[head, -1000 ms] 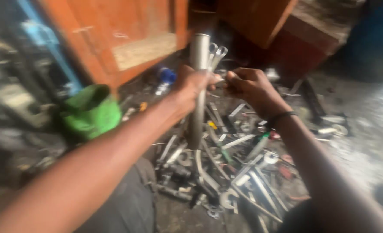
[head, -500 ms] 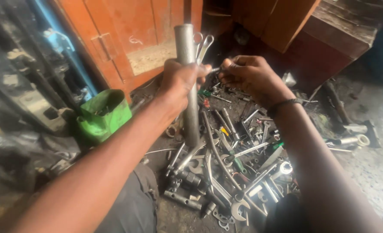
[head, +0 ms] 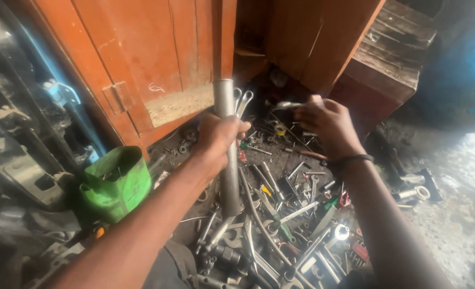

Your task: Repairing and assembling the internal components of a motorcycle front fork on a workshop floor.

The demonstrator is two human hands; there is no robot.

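Both arms are bare from the hands back to the bottom edge of the view; no sleeve shows on either forearm. The left hand [head: 216, 140] wears no glove, ring or watch, and its wrist is uncovered. The right hand [head: 326, 124] is likewise ungloved. Just behind it, around the right wrist, sits a thin black band [head: 352, 159], narrow and dark like a cord or rubber bracelet, lying snug on the arm; its exact material cannot be told. Below the left forearm, close to the body, a patch of dark grey cloth [head: 165, 265] shows, seemingly part of the person's clothing.
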